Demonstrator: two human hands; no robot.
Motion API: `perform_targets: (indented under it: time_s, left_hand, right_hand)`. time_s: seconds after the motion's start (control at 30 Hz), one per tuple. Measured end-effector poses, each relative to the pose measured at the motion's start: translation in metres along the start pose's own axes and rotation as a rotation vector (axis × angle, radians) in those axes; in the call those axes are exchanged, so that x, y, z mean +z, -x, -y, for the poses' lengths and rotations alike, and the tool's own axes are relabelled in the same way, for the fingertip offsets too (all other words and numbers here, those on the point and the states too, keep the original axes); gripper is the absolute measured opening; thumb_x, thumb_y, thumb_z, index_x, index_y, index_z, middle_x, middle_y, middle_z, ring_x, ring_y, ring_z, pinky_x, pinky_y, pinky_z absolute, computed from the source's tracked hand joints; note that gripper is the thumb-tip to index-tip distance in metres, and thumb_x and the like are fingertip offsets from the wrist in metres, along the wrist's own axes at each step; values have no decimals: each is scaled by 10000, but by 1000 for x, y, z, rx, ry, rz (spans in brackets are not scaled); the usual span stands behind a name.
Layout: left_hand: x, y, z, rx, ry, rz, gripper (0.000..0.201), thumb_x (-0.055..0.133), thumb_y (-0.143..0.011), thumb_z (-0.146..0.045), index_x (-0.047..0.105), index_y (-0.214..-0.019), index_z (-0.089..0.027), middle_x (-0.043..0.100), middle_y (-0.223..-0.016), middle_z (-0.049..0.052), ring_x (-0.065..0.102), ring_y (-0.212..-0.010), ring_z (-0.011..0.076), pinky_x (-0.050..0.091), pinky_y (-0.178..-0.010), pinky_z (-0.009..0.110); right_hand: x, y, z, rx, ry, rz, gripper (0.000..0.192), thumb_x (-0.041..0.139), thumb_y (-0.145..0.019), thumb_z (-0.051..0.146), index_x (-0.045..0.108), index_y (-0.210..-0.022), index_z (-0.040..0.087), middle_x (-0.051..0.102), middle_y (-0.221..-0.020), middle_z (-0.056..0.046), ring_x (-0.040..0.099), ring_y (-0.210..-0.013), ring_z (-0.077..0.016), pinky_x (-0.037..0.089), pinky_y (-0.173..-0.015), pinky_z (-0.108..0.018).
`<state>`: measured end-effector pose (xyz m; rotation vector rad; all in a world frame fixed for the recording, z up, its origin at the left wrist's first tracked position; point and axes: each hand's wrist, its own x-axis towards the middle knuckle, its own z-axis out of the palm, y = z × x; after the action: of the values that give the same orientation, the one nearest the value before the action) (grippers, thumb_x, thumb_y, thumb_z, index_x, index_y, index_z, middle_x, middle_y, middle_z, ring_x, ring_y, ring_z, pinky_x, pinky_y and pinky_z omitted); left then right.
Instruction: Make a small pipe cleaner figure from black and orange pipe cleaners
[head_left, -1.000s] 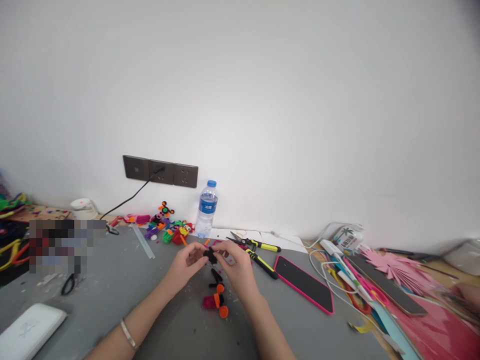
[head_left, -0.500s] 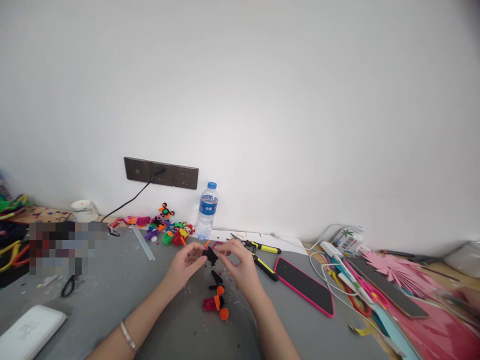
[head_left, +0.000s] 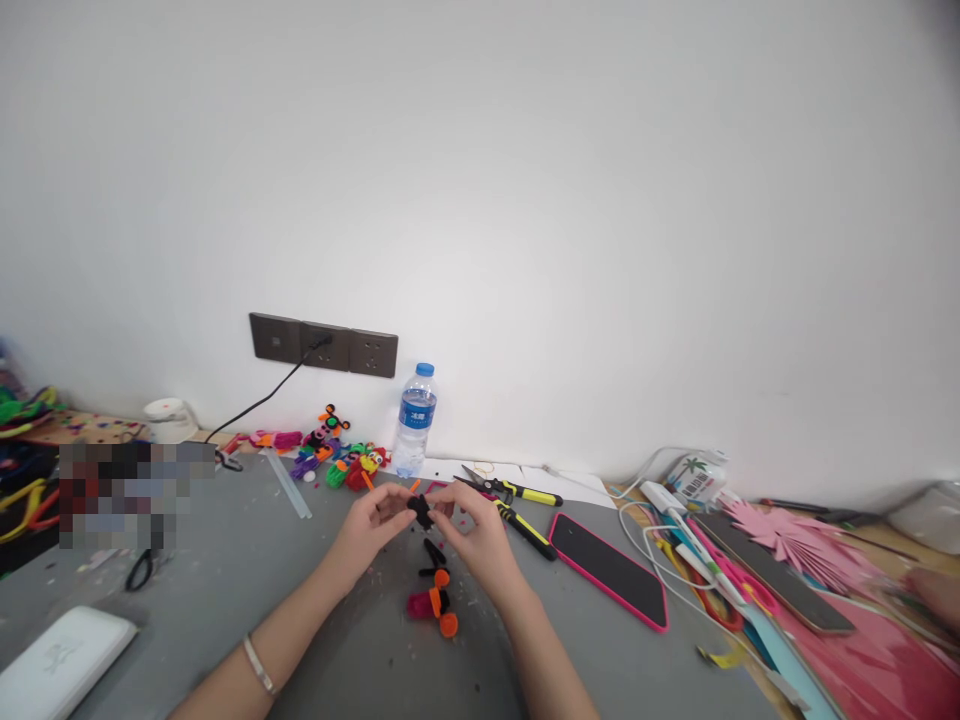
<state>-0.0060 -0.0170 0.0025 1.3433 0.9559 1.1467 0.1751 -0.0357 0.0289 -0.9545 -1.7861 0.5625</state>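
A small fuzzy black pipe cleaner piece (head_left: 421,511) is held up over the grey table between my two hands. The fingertips of my left hand (head_left: 375,523) pinch it from the left. My right hand (head_left: 471,521) closes thumb and fingers on its other side, partly hiding it. Two short orange bits stick up behind the left fingers; I cannot tell whether they join the black piece. Just below the hands lie short black pipe cleaner strips (head_left: 433,553). Nearer to me is a small magenta, orange and black pipe cleaner figure (head_left: 431,603).
A water bottle (head_left: 415,425) stands by the wall, beside colourful pipe cleaner figures (head_left: 364,466). Yellow-handled cutters (head_left: 529,530) and a pink-edged phone (head_left: 609,572) lie to the right, before cables and coloured paper (head_left: 885,650). A white device (head_left: 64,660) sits front left, glue sticks (head_left: 287,484) behind.
Both hands stay in nearly the same place. The black piece has turned slightly between the fingertips, and the right fingers have drawn a little closer to it.
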Motion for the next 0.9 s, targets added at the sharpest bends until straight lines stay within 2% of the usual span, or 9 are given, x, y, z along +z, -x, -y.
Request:
perform_targets:
  time_s: [0.27, 0.4, 0.57, 0.9]
  left_hand:
    - [3, 3, -9, -28, 82, -16, 300, 762, -683, -418, 661, -842, -185, 660, -795, 7, 603, -763, 171, 480, -704, 252]
    - [3, 3, -9, -26, 99, -12, 281, 761, -689, -410, 664, -820, -181, 657, -788, 6, 594, -746, 163, 473, -696, 249]
    - [2, 2, -10, -31, 119, 0, 292, 761, -692, -416, 676, -836, -176, 660, -806, 13, 583, -742, 158, 464, -694, 246]
    - [2, 2, -11, -44, 143, -5, 298, 750, -704, -431, 683, -837, -173, 624, -713, -7, 530, -647, 128, 439, -633, 232]
  right_hand:
    - [5, 2, -4, -41, 4, -12, 122, 600, -843, 133, 644, -918, 218, 617, -804, -11, 551, -719, -161, 449, -686, -276]
    - [7, 3, -4, -40, 6, -12, 164, 602, -846, 120, 639, -971, 220, 619, -836, -16, 542, -730, -162, 452, -695, -278]
    - [6, 2, -3, -60, -10, -6, 159, 596, -855, 110, 662, -951, 218, 608, -816, -20, 547, -730, -164, 458, -686, -279]
    - [-2, 2, -3, -48, 5, 23, 333, 674, -828, 167, 668, -1144, 274, 600, -921, -38, 553, -788, -178, 487, -712, -303]
